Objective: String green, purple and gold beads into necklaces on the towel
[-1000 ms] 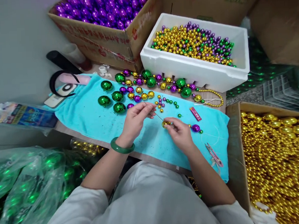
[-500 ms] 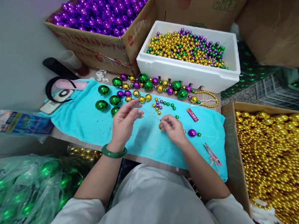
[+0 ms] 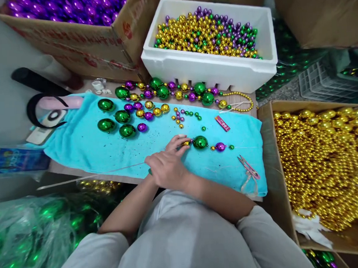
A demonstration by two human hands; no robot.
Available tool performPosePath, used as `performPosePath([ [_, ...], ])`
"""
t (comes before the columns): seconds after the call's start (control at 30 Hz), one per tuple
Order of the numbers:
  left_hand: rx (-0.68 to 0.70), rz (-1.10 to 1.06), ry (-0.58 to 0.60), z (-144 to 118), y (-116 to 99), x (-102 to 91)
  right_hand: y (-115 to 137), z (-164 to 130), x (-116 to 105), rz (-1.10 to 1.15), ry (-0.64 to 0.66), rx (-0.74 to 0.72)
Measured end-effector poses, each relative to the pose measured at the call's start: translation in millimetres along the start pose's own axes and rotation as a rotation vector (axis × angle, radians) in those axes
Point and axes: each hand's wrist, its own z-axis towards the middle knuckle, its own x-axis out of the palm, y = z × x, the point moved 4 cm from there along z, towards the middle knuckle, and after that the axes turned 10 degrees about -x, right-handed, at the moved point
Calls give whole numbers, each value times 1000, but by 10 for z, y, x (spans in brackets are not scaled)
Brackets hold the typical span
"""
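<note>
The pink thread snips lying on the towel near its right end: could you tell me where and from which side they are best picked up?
Grip the pink thread snips across the handle body from above; they lie flat on the turquoise towel, pointed blades toward the upper left, looped tail end at the towel's edge.

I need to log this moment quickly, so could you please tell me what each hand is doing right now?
Left hand: hidden under the right; cannot tell.
Right hand: lies over the left, fingertips at a gold bead beside the green bead; grip cannot be told.
</note>
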Motion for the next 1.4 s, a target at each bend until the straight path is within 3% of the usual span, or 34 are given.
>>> performPosePath([
  [0.2, -76, -31, 3, 16, -71, 11, 397, 180, -76, 282, 18, -131],
  [0.3, -100, -39, 17, 43, -87, -5, 521, 254, -229, 517, -81, -59],
  [0.4, -24, 26, 12, 107, -122, -36, 548, 310, -357, 739, -167, 44],
  [0.57, 148, 288, 1, 187, -160, -132, 347, 190, -488, 957, -295, 229],
  [0.7, 233, 476, 27, 224, -139, -315, 32, -199, -538, 991, -341, 468],
  [0.83, 222, 612, -80, 399, -240, -473, -169, -593, -572, 1012, -410, 664],
  [0.9, 245, 672, -87, 539, -371, -405, -195, -707, -587, 1018, -462, 704],
  [0.97, 302, 726, -25, 681, -526, -216, -198, -767, -602, 1009, -516, 717],
  [1.07, 368, 813, 160, 836, -710, 179, -214, -801, -627, 973, -561, 723],
  [1.2, 359, 867, 400, 912, -789, 592, -296, -847, -668, 926, -569, 746],
  [1.3, 348, 852, 451, 917, -787, 726, -381, -911, -715, 889, -605, 773],
  [1.4, 340, 806, 452, 913, -767, 739, -469, -971, -766, 847, -645, 790],
])
